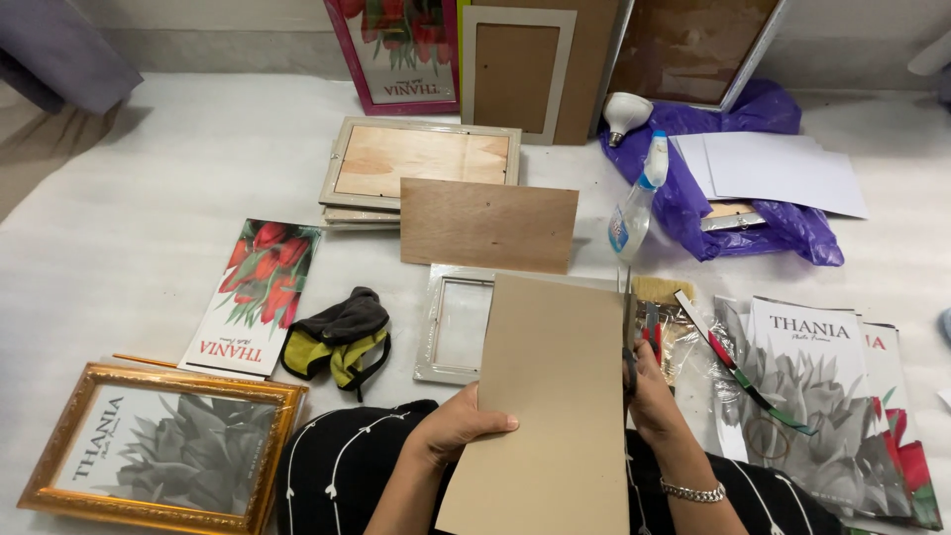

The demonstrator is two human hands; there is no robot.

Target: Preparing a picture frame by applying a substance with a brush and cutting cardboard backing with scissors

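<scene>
Left hand (458, 426) pinches the left edge of a tan cardboard sheet (550, 396), held tilted above the lap at the near edge of the white work surface (119, 228). Right hand (654, 396) is closed on scissors (629, 337) at the sheet's right edge. The sheet appears light, stiff and creasable; edge grips suit it.

White covered floor below a pale wall

The floor (119, 228) is spread with a white sheet; a pale wall (228, 35) is seen behind, with grey fabric (59, 50) at the left.
</scene>
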